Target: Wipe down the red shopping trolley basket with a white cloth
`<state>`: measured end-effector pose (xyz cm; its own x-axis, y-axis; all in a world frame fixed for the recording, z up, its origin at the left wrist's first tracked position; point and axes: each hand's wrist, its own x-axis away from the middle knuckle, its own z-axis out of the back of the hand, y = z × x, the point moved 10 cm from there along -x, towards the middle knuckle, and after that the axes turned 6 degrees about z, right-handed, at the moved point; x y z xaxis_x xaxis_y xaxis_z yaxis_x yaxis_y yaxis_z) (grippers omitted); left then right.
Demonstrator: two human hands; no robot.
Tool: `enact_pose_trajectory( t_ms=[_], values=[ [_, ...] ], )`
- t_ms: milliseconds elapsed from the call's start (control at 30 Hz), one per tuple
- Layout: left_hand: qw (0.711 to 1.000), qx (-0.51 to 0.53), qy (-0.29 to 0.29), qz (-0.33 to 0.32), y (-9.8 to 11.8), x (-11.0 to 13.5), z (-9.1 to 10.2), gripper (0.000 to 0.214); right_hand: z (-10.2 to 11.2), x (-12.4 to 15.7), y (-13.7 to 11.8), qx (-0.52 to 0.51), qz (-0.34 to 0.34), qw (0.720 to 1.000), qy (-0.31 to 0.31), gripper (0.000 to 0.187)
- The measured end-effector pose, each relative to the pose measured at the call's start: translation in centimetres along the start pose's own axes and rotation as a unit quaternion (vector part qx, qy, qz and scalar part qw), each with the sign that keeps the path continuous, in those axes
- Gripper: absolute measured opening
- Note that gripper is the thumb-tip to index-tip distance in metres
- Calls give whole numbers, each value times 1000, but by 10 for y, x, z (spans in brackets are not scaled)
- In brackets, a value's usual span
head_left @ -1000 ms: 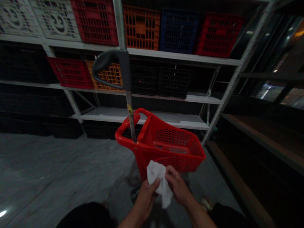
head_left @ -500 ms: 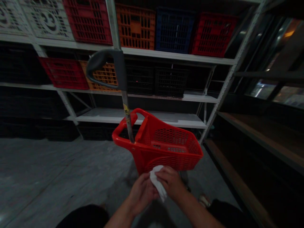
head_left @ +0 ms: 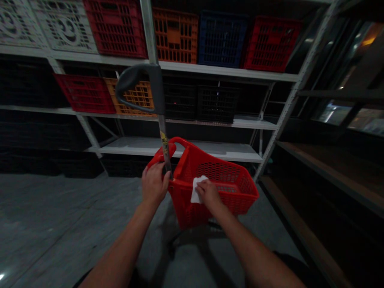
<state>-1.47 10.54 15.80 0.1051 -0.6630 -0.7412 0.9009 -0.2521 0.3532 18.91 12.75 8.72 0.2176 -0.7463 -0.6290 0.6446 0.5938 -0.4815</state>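
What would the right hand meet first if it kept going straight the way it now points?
Probably the far mesh wall of the red basket. The right hand presses a white cloth on the near rim and points forward across the basket's open inside; depth is hard to judge in this dim view.

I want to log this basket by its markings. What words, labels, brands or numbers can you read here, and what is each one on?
No text is readable anywhere.
Yellow sticker on the red basket's handle pole: has dark marks, too blurred to read.
White cloth under the right hand: blank.
Left hand grips the basket rim: no markings visible there.
Shelf crates: no legible labels.
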Motion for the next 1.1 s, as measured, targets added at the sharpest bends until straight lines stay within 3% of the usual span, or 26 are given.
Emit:
enact_pose_trajectory(
  t_ms=[100, 200, 367, 567, 767, 933, 1100],
  values=[
    [990, -128, -28, -43, 0, -5, -24, 35, -36, 7, 10, -9, -6, 1000, 5, 26],
    [983, -173, -24, -59, 2, -2, -32, 36, -41, 9, 13, -4, -11, 999, 43, 27],
    [980, -192, -13, -59, 0, -6, -33, 36, -46, -8, 7, -26, -5, 999, 33, 20],
    [980, -189, -10, -56, -5, -8, -33, 36, -46, -18, 4, -124, 9, 992, 36, 18],
    [979, -193, -2, -67, -5, -5, -32, 34, -9, -9, 7, -148, -25, 979, 137, 18],
    [977, -203, 6, -72, -4, -7, -34, 34, -13, -1, -2, -167, 1, 984, 69, 14],
    [973, -218, 5, -74, -4, -7, -34, 34, -26, 0, 9, -125, -41, 990, 57, 11]
  ],
)
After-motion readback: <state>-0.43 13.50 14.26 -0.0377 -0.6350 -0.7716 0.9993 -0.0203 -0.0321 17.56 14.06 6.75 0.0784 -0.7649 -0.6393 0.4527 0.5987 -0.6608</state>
